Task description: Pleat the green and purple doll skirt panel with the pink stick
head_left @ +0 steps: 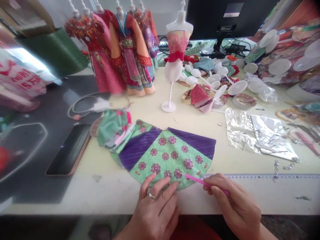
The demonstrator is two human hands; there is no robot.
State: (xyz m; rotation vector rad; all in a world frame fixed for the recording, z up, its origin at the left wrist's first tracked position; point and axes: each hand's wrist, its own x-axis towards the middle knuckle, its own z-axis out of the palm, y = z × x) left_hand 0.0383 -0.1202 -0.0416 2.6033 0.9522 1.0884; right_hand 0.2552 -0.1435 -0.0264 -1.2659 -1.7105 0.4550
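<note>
A small fan-shaped doll skirt lies flat on the table, green with red flower motifs and purple striped side panels. Flower centres carry tiny shiny dots. My left hand rests on its lower edge, fingers spread and a ring on one finger. Held like a pencil in my right hand is a thin pink stick, its tip at the skirt's lower right area. Whether the tip carries anything is too small to tell. More green and pink fabric is bunched at the skirt's left end.
A white mini mannequin stands behind the skirt, with dressed doll forms to its left. A phone lies left on a dark mat. Clear plastic packets, silvery bead strips and a ruler are at right.
</note>
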